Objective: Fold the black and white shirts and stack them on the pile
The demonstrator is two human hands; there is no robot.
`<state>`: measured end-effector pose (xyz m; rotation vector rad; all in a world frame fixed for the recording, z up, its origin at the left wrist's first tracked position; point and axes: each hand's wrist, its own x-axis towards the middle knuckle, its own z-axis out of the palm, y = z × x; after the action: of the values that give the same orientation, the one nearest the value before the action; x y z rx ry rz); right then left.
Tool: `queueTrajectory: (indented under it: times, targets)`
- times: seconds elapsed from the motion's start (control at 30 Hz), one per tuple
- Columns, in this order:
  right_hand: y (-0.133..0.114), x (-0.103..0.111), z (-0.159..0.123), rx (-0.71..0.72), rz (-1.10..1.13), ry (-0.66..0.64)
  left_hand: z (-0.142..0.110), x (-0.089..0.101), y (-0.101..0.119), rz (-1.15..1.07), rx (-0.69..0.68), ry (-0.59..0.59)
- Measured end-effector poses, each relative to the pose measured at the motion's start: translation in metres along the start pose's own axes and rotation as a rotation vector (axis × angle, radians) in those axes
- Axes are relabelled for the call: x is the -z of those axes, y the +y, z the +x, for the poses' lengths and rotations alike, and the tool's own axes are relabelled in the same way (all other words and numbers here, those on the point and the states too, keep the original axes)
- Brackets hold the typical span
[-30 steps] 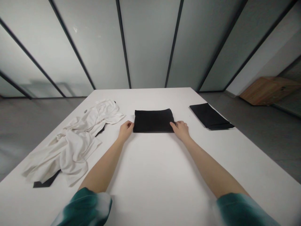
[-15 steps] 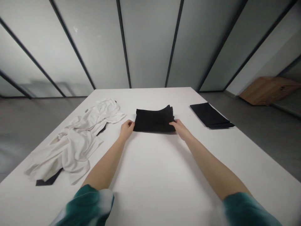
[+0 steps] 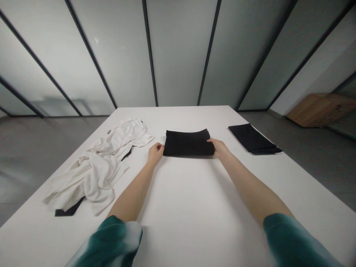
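White counter [image 3: 180,207] beneath folded black cloth [image 3: 189,143], left hand [image 3: 155,154] pinching one edge, right hand [image 3: 219,149] gripping the opposite edge.

Left forearm [image 3: 133,193] and right forearm [image 3: 253,189] bare, both extended forward and angled inward from teal-and-white sleeves [image 3: 111,243]. Left hand [image 3: 155,153]: back upward, fingers curled inward toward thumb, wrist nearly straight. Right hand [image 3: 219,148]: palm down, fingers lying close together and pointing inward to the person's left, wrist nearly straight. Hands well apart, roughly level with each other.
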<state>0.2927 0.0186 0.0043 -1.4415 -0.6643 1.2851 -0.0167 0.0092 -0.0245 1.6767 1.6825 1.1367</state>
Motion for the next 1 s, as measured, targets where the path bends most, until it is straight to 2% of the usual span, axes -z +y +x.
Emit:
queueTrajectory:
  times: [0.13, 0.2, 0.4, 0.5, 0.6, 0.7, 0.77, 0.9, 1.0]
  targets:
    - [-0.003, -0.002, -0.006, -0.071, -0.088, -0.176, 0.001, 0.000, 0.000, 0.001, -0.003, 0.015]
    - [-0.002, -0.004, -0.012, -0.099, -0.117, -0.224, 0.001, 0.000, 0.000, -0.006, -0.010, 0.022]
    - [-0.003, -0.008, -0.027, 0.027, -0.310, -0.181, 0.002, 0.000, -0.001, -0.033, -0.010, 0.030]
    - [-0.020, 0.002, -0.042, -0.023, -0.191, -0.214, 0.002, 0.000, -0.003, -0.037, -0.024, 0.041]
    - [-0.049, 0.021, -0.069, 0.004, 0.103, -0.115, 0.003, -0.001, -0.005, -0.030, -0.046, 0.039]
    - [-0.082, 0.050, -0.100, 0.136, 0.433, 0.141, 0.004, -0.001, -0.007, -0.024, -0.047, 0.035]
    - [-0.099, 0.074, -0.117, 0.256, 0.565, 0.202, 0.005, -0.001, -0.007, -0.019, -0.045, 0.034]
    - [-0.120, 0.124, -0.132, 0.587, 0.632, 0.283, 0.005, -0.001, -0.006, -0.023, -0.037, 0.026]
    - [-0.132, 0.151, -0.123, 0.661, 0.605, 0.318, 0.004, -0.001, -0.004, -0.015, -0.029, 0.019]
